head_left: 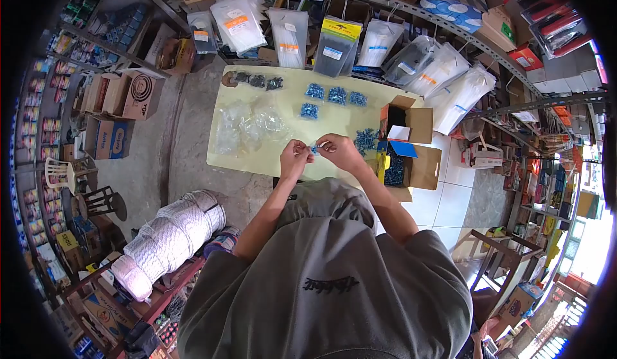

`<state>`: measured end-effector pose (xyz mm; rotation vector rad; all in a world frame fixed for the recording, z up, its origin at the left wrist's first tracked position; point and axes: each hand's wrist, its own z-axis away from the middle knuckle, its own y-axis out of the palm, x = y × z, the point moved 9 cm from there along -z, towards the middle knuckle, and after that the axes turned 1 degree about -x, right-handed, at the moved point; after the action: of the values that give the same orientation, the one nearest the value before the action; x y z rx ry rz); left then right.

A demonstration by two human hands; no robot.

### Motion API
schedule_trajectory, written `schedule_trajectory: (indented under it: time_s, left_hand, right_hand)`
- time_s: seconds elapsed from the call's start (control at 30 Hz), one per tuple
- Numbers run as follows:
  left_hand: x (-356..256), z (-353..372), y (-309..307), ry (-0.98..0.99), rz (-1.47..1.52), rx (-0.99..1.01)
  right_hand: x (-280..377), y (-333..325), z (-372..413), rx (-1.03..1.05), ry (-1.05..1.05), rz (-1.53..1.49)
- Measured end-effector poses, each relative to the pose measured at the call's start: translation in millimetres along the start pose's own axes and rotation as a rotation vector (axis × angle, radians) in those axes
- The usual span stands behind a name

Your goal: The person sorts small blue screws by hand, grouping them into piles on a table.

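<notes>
Above the near edge of the pale yellow table (pixel 302 83), my left hand (pixel 295 156) and my right hand (pixel 337 149) are close together with fingertips pinched. Between them is a small blue piece (pixel 313 149), partly hidden by the fingers; its exact kind is too small to make out. To the right of my right hand lies a loose pile of small blue pieces (pixel 366 140). Farther back sit several clear packets of blue pieces (pixel 337 96). Left of my left hand, clear plastic bags (pixel 247 126) are spread out.
Open cardboard boxes (pixel 421 124) stand at the table's right edge, one holding blue pieces. Packets of dark pieces (pixel 257 81) lie at the back left. Packs of cable ties (pixel 337 47) hang behind. A large white rope bundle (pixel 170 240) is at lower left.
</notes>
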<state>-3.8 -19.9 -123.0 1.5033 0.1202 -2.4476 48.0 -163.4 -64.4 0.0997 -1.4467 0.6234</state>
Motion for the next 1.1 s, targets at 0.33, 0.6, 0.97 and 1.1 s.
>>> schedule_trajectory:
  time_s: [0.33,0.6,0.97,1.1]
  left_hand:
    - [4,-2,0,0.003,0.05,0.014]
    - [4,0,-1,-0.005,0.019,0.0]
    - [1,2,-5,-0.007,0.037,-0.003]
    - [-1,2,-3,-0.006,0.026,0.002]
  right_hand:
    - [26,-5,3,-0.012,-0.159,0.184]
    - [-79,-95,-11,-0.317,0.057,0.724]
    - [-145,-99,-37,-0.149,0.234,0.937]
    - [-146,-100,-37,-0.208,0.206,0.954]
